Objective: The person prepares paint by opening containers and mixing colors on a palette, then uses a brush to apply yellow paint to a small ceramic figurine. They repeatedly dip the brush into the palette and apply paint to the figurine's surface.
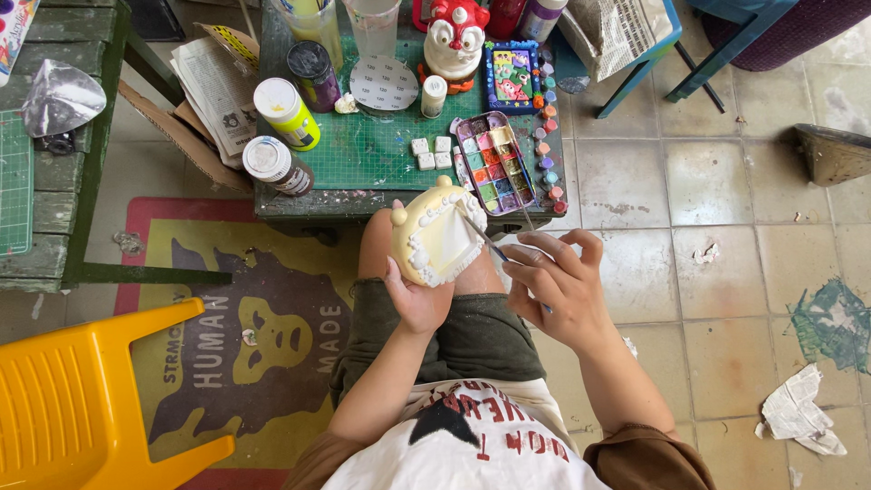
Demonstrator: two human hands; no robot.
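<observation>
Seated person seen from above, knees against a low green table [299, 201]. The left hand [415, 295] cups a cream-yellow ceramic figure [437, 234] from below, fingers curled around its lower edge and thumb lying along its side; the figure sits above the person's lap, just in front of the table's near edge, with its pale flat face and a white beaded border turned upward. The right hand [553, 281] pinches a thin paintbrush [484, 238] between thumb and forefingers, the other fingers folded loosely; the brush slants up and left, its tip touching the pale face of the figure.

On the table, just beyond the figure, lies an open watercolour palette [494, 163] of small coloured squares, with a line of tiny paint pots [547, 136] along its right side. Four small white tiles [431, 152] rest on the green cutting mat [363, 145]. Farther back stand a red-and-white painted figurine [454, 41], a small framed colourful piece [512, 77], a round white disc [384, 83] and a small white bottle [434, 95]. Two paint bottles [281, 136], one yellow-green and one dark, lie at the left. A yellow plastic chair [82, 399] stands on a printed rug [254, 336] at the lower left.
</observation>
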